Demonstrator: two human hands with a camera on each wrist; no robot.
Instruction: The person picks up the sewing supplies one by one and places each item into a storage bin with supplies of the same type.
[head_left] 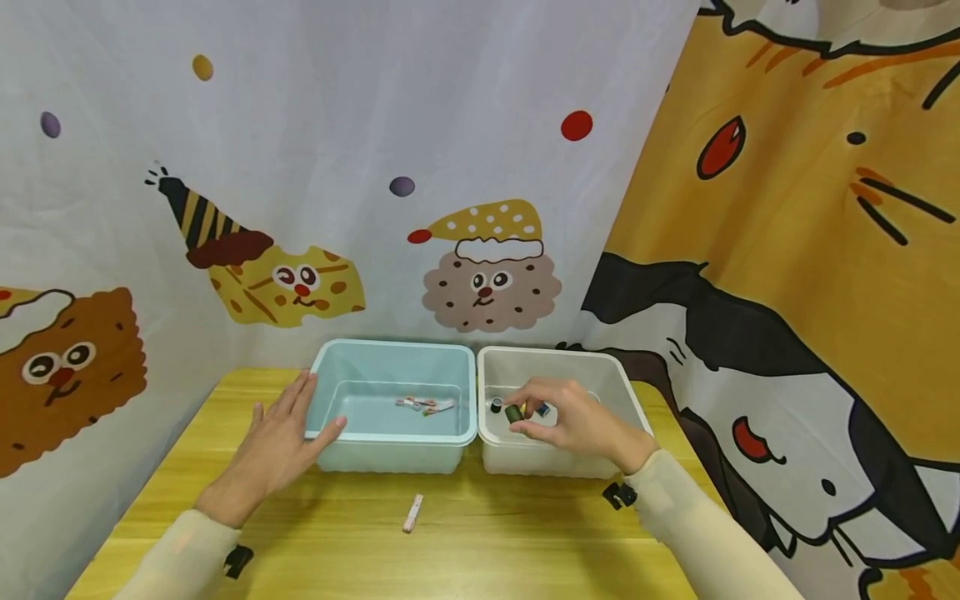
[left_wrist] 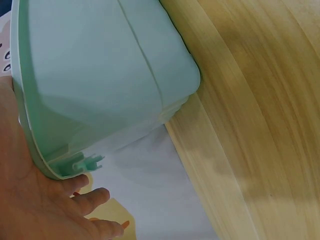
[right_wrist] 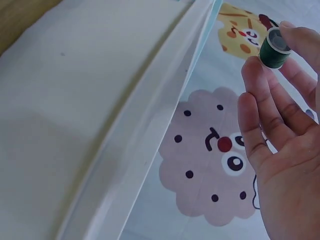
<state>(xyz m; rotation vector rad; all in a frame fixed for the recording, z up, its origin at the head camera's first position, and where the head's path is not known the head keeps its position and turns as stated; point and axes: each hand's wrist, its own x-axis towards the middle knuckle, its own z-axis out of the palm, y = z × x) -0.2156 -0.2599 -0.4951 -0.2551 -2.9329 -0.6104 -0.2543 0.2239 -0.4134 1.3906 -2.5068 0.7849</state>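
My right hand [head_left: 558, 417] pinches a spool of dark green thread [right_wrist: 274, 50] between thumb and fingertips. In the head view the green spool [head_left: 513, 413] hangs over the white bin [head_left: 491, 454]. Inside that bin are a dark spool [head_left: 497, 405] and a blue spool [head_left: 543, 409], the latter partly behind the fingers. My left hand [head_left: 273, 437] rests against the left rim of the light blue bin [head_left: 390, 457], its fingers straight and spread. The left wrist view shows that palm along the rim of the blue bin [left_wrist: 100, 75].
Several small packaged items [head_left: 424, 406] lie in the blue bin. A short pink-and-white strip [head_left: 412, 513] sits on the wooden table [head_left: 337, 550] in front of the bins. A printed cloth [head_left: 337, 125] hangs close behind both bins.
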